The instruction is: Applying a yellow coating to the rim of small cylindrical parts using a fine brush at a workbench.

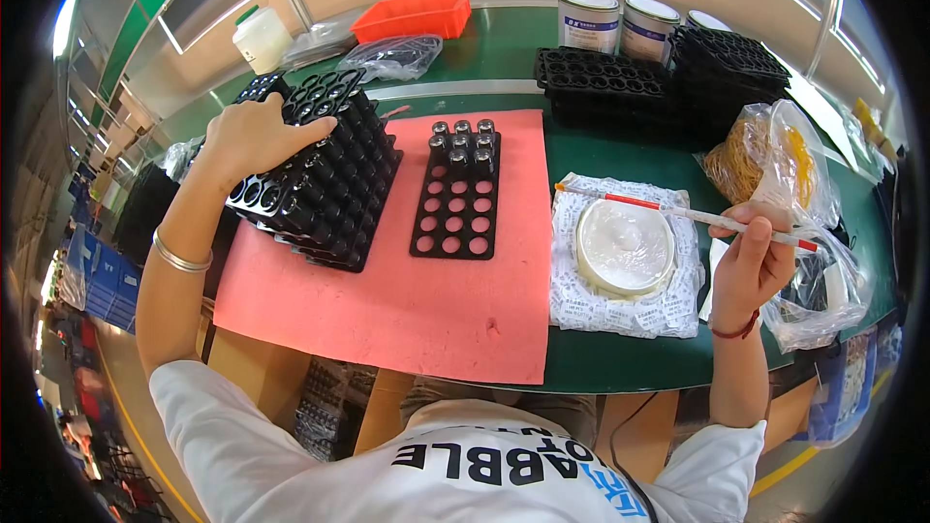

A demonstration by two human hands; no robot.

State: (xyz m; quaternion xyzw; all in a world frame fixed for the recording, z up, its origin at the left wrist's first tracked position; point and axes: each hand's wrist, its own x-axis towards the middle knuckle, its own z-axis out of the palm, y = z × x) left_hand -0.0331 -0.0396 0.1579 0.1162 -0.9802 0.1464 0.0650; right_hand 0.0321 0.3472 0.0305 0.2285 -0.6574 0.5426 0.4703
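My left hand (254, 140) lies over the top of a tall stack of black plastic trays (334, 189) with round holes. Its thumb stretches across the stack, apart from the fingers, whose tips are partly hidden. Beside the stack, a single black tray (453, 201) lies on a pink mat (387, 320); several small shiny dark metal cylinders (462, 142) stand in its far rows. Between the thumb and fingers of my right hand (756, 257) is a thin paintbrush (693, 216). Its bristle end reaches above a round dish of white paste (627, 244), set on printed white paper (625, 317).
At the back stand an orange-red bin (412, 15), white cans (588, 19) and a white bottle with a green cap (262, 39). Stacked black trays (605, 82) sit far right. A clear bag of yellowish rubber bands (760, 160) lies beyond my right hand.
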